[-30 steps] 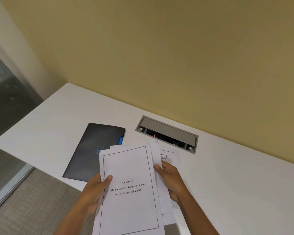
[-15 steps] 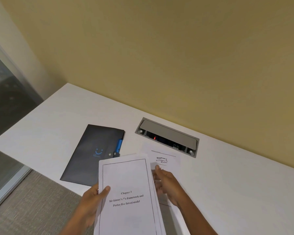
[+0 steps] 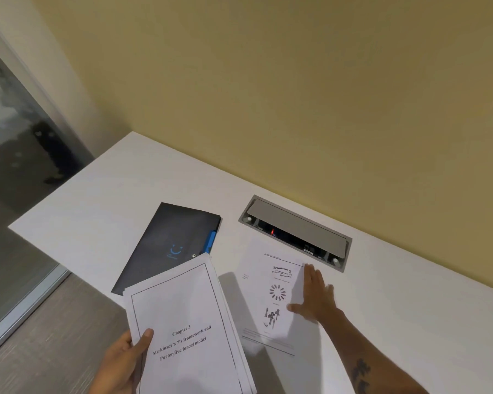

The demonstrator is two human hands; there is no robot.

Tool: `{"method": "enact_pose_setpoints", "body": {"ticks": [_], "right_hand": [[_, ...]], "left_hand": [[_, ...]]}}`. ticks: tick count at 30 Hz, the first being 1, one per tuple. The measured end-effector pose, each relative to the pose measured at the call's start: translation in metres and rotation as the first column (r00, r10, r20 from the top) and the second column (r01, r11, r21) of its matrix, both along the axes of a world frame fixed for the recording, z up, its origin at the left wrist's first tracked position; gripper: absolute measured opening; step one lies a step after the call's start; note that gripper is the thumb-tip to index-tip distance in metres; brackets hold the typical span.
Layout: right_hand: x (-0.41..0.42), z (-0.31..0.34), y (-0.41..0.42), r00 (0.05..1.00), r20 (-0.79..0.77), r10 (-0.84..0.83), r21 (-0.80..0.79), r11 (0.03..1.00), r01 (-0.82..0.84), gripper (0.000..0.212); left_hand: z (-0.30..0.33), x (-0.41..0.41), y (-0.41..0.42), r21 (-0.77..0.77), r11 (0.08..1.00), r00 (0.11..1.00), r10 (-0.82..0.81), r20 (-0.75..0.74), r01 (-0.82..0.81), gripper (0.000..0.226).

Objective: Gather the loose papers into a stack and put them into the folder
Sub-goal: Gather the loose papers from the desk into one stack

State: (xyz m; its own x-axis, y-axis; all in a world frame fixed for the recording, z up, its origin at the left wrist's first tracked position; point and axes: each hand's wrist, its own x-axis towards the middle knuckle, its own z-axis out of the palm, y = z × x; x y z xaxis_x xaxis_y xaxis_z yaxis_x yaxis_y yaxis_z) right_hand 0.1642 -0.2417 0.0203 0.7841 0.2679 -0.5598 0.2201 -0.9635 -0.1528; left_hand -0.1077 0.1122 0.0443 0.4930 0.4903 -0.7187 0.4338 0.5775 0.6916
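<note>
- Lying closed near the bench (image 3: pixel 83 211) front edge, the folder (image 3: pixel 165 245) has bare surface to its left.
- Left hand (image 3: pixel 123 362) grips the paper stack (image 3: pixel 182 331), thumb on top.
- Right hand (image 3: pixel 316 297), fingers spread flat, touches the loose sheet (image 3: pixel 268 294).

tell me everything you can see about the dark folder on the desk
The folder is dark grey to black, matte, plastic or card by the look of it, and closed. It lies flat on the white desk, turned at an angle. A small blue smile-like logo sits on its cover, a round snap stud near the right edge, and a blue tab sticks out on that edge. Its near corner is hidden behind the paper stack held in the left hand. No hand touches it.
</note>
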Motion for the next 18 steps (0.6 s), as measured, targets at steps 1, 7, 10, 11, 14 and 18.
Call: {"method": "enact_pose_setpoints", "body": {"ticks": [1,7,10,11,14,18], "right_hand": [[-0.002,-0.003,0.000,1.000,-0.008,0.013,-0.031,0.999,-0.013,0.130],[-0.016,-0.011,0.002,0.994,0.112,0.017,-0.053,0.999,-0.011,0.120],[-0.027,-0.014,0.005,0.984,0.141,-0.110,0.023,0.994,0.108,0.111],[-0.031,-0.014,0.006,0.978,0.148,-0.150,0.046,0.988,0.145,0.107],[-0.044,-0.020,0.006,0.948,0.147,-0.283,0.155,0.953,0.261,0.095],[-0.057,-0.026,0.007,0.839,0.030,-0.543,0.333,0.797,0.504,0.082]], "left_hand": [[0.001,-0.001,0.000,-0.010,1.000,1.000,0.006,0.007,-0.006,0.030],[0.009,0.005,-0.008,-0.021,1.000,1.000,-0.009,0.007,0.009,0.022],[0.011,0.014,-0.014,-0.032,0.999,1.000,-0.006,0.019,0.007,0.025],[0.012,0.016,-0.016,-0.039,0.999,1.000,-0.005,0.024,0.006,0.025],[0.016,0.022,-0.021,-0.051,0.999,0.999,0.000,0.037,0.001,0.026],[0.024,0.029,-0.028,-0.056,0.998,0.998,-0.007,0.067,0.011,0.024]]}}
